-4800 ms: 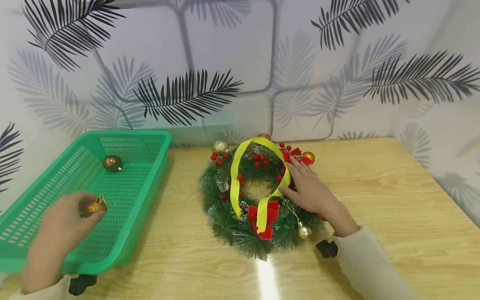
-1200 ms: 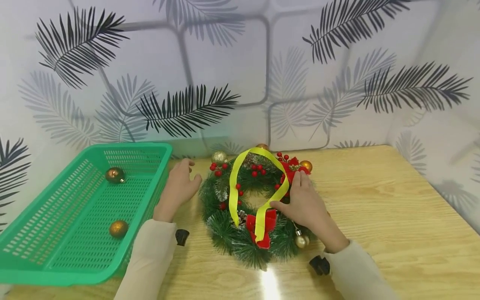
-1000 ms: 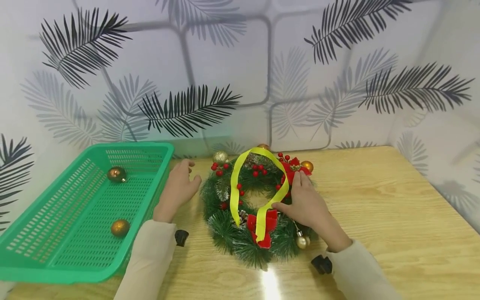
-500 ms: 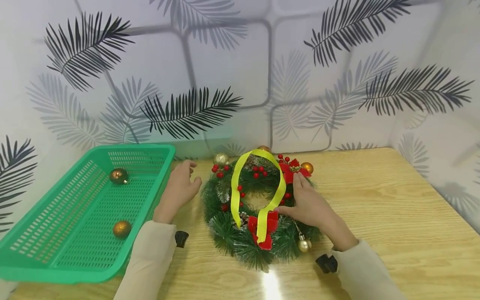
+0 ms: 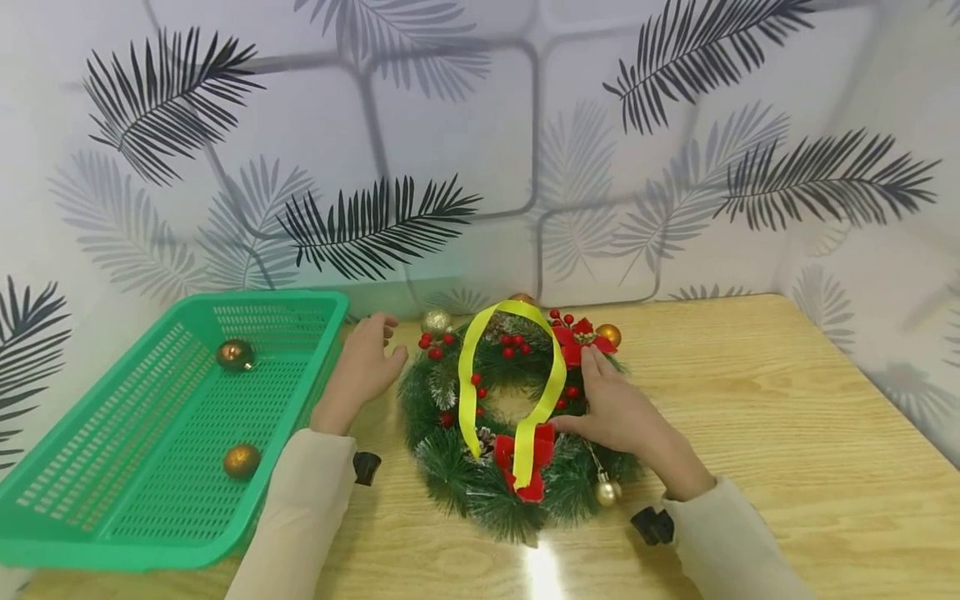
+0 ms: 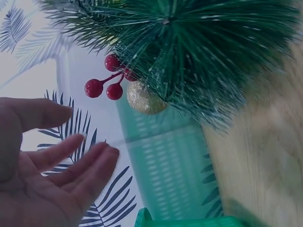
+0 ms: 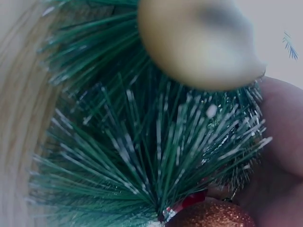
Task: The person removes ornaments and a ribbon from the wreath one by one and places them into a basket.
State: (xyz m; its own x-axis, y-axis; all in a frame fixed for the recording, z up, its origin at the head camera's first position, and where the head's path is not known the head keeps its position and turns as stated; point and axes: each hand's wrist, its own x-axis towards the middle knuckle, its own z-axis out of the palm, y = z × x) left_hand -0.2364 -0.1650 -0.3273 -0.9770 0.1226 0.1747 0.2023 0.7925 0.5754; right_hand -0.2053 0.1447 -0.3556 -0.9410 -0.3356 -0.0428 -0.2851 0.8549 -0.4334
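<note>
A green Christmas wreath (image 5: 510, 508) lies on the table, trimmed with red berries, red flowers and baubles. A yellow ribbon (image 5: 467, 392) loops over its top, one end on the lower red flower (image 5: 542, 454). My right hand (image 5: 626, 417) rests on the wreath's right side, fingers extended by the upper red flower (image 5: 577, 342), thumb near the ribbon. My left hand (image 5: 360, 371) hovers empty between basket and wreath, fingers relaxed; in the left wrist view a gold bauble (image 6: 147, 98) and berries (image 6: 114, 91) are close to it. A copper glitter bauble (image 7: 210, 215) sits beside my right hand.
Left of the wreath stands a green plastic basket (image 5: 311, 367) holding a brown bauble (image 5: 234, 355) and an orange-gold bauble (image 5: 242, 461). Behind the table hangs a leaf-patterned cloth (image 5: 465, 125). A pale gold bauble (image 5: 607, 490) dangles at the wreath's lower right.
The orange-gold bauble, earlier pinched by my left hand, now lies in the basket. That hand has moved right, beside the wreath. My right thumb and the ribbon's right side have shifted slightly.
</note>
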